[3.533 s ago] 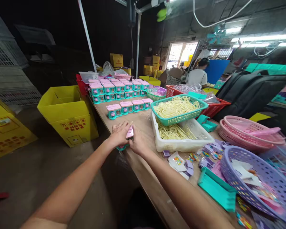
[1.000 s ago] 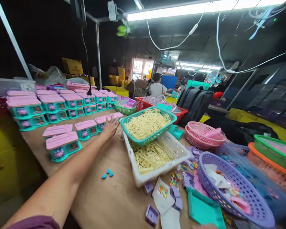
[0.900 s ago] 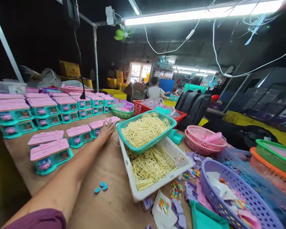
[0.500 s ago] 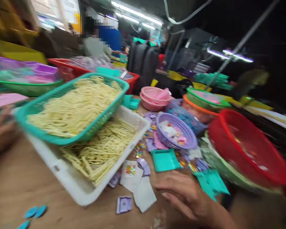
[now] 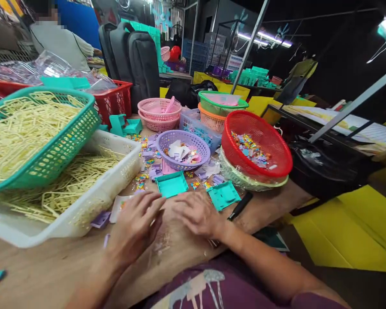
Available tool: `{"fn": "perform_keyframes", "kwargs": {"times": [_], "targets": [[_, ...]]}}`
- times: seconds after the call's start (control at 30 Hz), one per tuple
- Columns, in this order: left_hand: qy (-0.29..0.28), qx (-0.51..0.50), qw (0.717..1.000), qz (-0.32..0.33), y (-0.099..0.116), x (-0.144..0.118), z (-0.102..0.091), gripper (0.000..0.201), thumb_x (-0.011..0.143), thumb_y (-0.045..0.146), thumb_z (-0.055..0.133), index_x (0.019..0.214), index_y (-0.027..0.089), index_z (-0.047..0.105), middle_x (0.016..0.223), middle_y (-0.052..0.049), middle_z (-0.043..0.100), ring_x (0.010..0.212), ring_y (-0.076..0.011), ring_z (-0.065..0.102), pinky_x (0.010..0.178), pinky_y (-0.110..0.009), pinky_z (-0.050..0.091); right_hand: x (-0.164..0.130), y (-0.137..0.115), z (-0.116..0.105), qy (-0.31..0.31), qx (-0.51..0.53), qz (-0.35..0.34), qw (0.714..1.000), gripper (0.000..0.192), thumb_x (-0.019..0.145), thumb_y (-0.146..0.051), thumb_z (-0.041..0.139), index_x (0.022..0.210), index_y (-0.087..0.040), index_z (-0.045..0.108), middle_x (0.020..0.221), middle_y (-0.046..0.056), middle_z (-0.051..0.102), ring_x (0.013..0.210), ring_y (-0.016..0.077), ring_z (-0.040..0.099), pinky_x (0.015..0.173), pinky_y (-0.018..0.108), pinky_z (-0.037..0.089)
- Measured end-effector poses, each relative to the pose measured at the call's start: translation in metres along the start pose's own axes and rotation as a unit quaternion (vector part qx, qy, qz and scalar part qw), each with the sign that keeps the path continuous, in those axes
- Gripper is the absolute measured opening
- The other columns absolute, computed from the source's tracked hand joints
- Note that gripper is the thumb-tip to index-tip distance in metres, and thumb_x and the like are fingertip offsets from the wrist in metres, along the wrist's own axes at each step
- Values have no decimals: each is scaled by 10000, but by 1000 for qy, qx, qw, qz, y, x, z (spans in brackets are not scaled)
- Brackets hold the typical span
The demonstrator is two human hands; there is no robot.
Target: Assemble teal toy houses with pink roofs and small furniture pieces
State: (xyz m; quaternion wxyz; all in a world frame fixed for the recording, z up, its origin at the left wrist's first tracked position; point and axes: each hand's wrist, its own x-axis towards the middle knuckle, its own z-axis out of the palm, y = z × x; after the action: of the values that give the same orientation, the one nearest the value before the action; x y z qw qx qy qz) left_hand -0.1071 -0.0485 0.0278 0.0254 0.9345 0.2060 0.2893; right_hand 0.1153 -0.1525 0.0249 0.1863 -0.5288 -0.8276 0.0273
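My left hand (image 5: 137, 225) hovers low over the brown table beside the white tray, fingers loosely bent and apart, with nothing visible in it. To its right is my right hand (image 5: 197, 214), slightly blurred, its fingers stretched toward the left hand and no object showing in them. Just beyond the hands lie a turquoise plastic tray-shaped part (image 5: 172, 184) and a second turquoise part (image 5: 224, 196). A white paper piece (image 5: 116, 210) and a purple plastic piece (image 5: 101, 219) sit left of my left hand. Near my right wrist rests a black-handled tool (image 5: 241, 206).
A teal basket (image 5: 64, 139) of pale yellow plastic pieces leans on a white tray (image 5: 116, 189) at left. Ahead stand a purple basket (image 5: 167, 156), pink baskets (image 5: 159, 124) and a red basket (image 5: 278, 150). Yellow sheets (image 5: 347, 227) lie at right; a person (image 5: 61, 47) is behind.
My view has swung right. My left hand has come from the far left, beyond the white tray, to beside my right hand. The pink sheet near it is out of view.
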Motion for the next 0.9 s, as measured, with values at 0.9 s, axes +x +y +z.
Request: {"fn": "perform_keyframes", "kwargs": {"times": [0.9], "targets": [[8, -611, 644, -460, -6, 40, -3, 576, 693, 354, 808, 1212, 175, 633, 1015, -97, 724, 794, -187, 691, 715, -281, 581, -49, 80, -1, 122, 602, 261, 745, 303, 847, -450, 661, 1018, -202, 628, 945, 39, 701, 797, 166, 657, 741, 295, 534]]}}
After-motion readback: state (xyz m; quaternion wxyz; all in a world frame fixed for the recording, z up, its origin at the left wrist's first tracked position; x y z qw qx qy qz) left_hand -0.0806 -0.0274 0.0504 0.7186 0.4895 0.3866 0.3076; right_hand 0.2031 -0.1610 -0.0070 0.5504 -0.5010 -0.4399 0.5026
